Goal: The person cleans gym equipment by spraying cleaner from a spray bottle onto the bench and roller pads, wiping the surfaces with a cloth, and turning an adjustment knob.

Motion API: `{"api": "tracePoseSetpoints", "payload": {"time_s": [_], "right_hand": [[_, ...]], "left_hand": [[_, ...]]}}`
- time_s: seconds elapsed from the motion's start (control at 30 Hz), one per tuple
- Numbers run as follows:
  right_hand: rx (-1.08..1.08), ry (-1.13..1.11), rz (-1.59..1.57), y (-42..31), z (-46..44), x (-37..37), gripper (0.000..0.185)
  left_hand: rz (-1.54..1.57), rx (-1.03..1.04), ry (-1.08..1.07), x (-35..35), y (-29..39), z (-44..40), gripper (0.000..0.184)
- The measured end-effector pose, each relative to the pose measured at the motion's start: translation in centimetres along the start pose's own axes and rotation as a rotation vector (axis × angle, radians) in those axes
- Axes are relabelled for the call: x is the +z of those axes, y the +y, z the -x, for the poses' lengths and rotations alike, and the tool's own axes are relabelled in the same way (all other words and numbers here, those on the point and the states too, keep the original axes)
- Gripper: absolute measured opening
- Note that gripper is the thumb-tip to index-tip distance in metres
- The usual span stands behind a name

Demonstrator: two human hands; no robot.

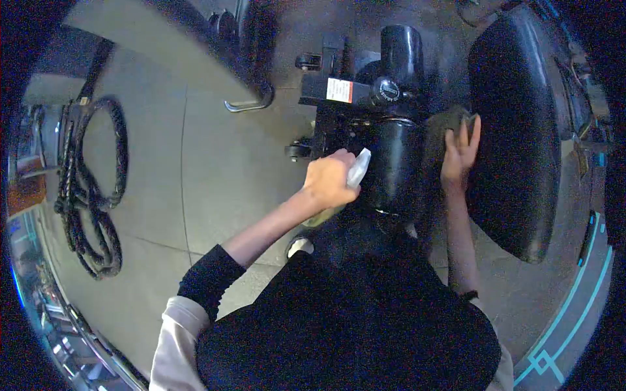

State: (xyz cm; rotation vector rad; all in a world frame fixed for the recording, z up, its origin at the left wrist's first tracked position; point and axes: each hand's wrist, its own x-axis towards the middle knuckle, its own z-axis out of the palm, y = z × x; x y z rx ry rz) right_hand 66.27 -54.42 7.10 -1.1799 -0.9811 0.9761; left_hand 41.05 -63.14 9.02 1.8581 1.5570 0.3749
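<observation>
My left hand [331,181] is closed around a spray bottle, its white spray head [358,167] pointing up and right and part of a yellowish body showing below the fist. In front of that hand is black exercise equipment with a padded roller [397,166], an upper roller [402,52] and a round adjusting knob [385,90]. My right hand [460,153] grips a dark grey-brown cloth [445,127], partly hidden by the fingers. It is between the rollers and a long black pad [518,143].
A thick black rope [119,153] lies coiled on the grey floor [156,195] at the left. Small wheels [298,151] and a white label [339,90] are on the machine. A curved metal-ended handle [249,106] hangs farther back. Light-blue floor lines [574,300] run along the right.
</observation>
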Motion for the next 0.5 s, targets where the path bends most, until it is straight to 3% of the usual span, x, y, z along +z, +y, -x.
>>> {"api": "tracePoseSetpoints", "payload": {"time_s": [0.03, 0.07, 0.1, 0.17, 0.23, 0.27, 0.33, 0.37, 0.5], "right_hand": [[-0.123, -0.121, 0.213, 1.2, -1.1, 0.0, 0.069], [-0.341, -0.225, 0.675, 4.9, -3.3, -1.9, 0.075], [-0.271, -0.324, 0.7, 5.7, -3.6, -1.5, 0.078], [-0.205, -0.421, 0.718, 6.8, -4.3, -1.6, 0.082], [-0.473, -0.554, 1.109, 7.0, -4.1, -1.0, 0.075], [-0.468, -0.559, 1.103, 7.5, -4.0, -0.8, 0.075], [-0.222, -0.576, 1.064, 9.4, -3.8, -0.7, 0.066], [-0.446, -0.639, 0.944, 10.0, -3.6, -0.9, 0.06], [-0.493, -0.716, 1.079, 18.1, -4.9, -5.0, 0.054]], "left_hand": [[0.061, 0.049, 0.03, 0.2, -0.1, 0.2, 0.034], [0.118, 0.103, 0.062, 0.4, -0.1, 0.3, 0.033], [0.106, 0.092, 0.041, 0.3, 0.0, 0.6, 0.043], [0.109, 0.096, 0.024, -0.2, 0.1, 2.0, 0.043], [0.091, 0.045, -0.058, -0.8, -0.4, 3.5, 0.044], [0.088, 0.038, -0.061, -0.8, -0.8, 4.3, 0.044], [0.061, 0.121, 0.089, -0.9, -1.4, 5.8, 0.04], [0.062, 0.043, 0.073, -1.3, -1.3, 6.5, 0.043], [0.086, -0.069, 0.08, -0.6, -2.7, 8.4, 0.038]]}}
